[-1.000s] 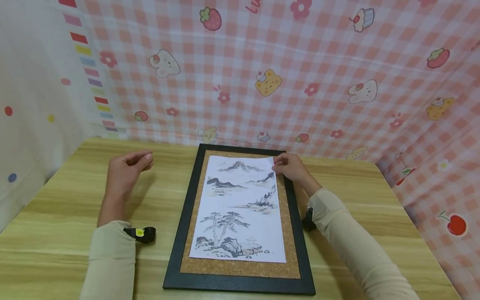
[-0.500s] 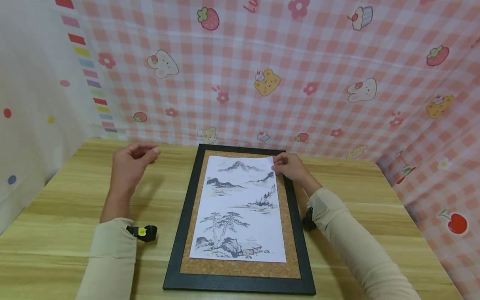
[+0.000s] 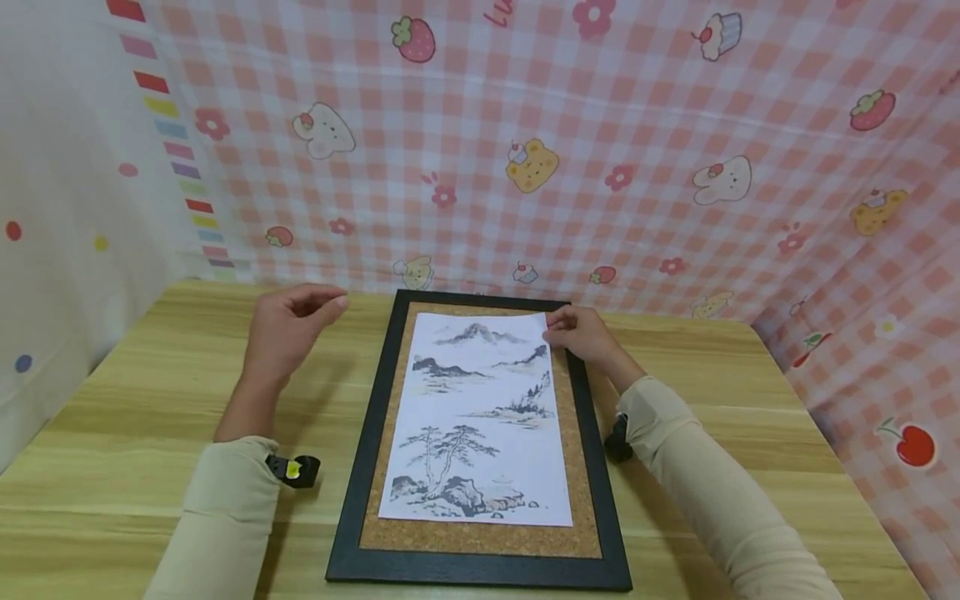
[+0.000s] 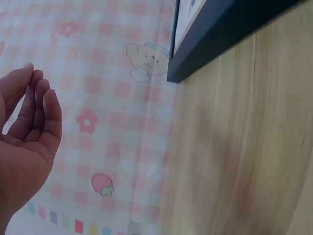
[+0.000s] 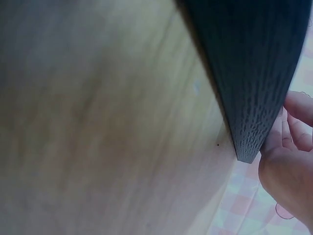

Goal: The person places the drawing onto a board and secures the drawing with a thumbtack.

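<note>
A white paper print of an ink landscape lies on a cork board with a black frame. My right hand pinches the print's upper right corner between thumb and fingers. In the right wrist view that hand is partly behind the dark frame edge. My left hand is in the air left of the board, apart from it. In the left wrist view its thumb and fingertips come together; whether something tiny sits between them is hidden.
The board lies on a light wooden table, its far edge close to a pink checked cloth hanging behind. The same cloth hangs at the right, with a pale dotted cloth at the left. Black bands circle both wrists.
My left hand has moved right and a little away from me, coming nearer the board's upper left corner. The right hand keeps its pinch on the print's corner; print and board are still.
</note>
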The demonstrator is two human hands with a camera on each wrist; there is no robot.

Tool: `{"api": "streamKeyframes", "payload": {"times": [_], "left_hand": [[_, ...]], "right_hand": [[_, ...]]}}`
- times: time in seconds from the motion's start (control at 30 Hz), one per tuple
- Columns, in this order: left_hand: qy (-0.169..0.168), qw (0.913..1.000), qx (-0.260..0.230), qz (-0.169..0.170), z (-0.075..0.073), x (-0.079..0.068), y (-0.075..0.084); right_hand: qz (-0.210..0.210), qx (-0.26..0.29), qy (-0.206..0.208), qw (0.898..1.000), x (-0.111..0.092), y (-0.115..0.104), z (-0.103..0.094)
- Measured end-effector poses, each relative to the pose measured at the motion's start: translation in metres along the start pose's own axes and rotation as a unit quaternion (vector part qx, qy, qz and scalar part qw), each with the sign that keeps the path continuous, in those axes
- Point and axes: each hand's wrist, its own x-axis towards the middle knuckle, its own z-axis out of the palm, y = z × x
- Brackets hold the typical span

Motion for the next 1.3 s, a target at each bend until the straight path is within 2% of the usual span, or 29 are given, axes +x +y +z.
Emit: {"api": "streamKeyframes", "payload": {"times": [0.33, 0.6, 0.8, 1.07, 1.3], "left_hand": [[-0.060, 0.9982, 0.000, 0.004, 0.013, 0.001, 0.017], [-0.085, 0.9957, 0.028, 0.024, 0.020, 0.003, 0.021], [-0.095, 0.9938, 0.031, 0.048, 0.027, 0.008, 0.022], [-0.124, 0.9894, 0.035, 0.067, 0.036, 0.015, 0.032], [-0.147, 0.9871, 0.044, 0.045, 0.044, 0.020, 0.041]], "right_hand": [[0.002, 0.005, 0.002, 1.000, 0.003, 0.004, -0.002], [-0.001, 0.013, -0.003, 1.000, 0.004, 0.005, -0.002], [0.000, 0.022, -0.008, 1.000, 0.002, 0.007, -0.002], [0.010, 0.021, -0.006, 1.000, 0.001, 0.004, -0.002], [0.009, 0.014, -0.009, 1.000, 0.002, 0.006, -0.002]]}}
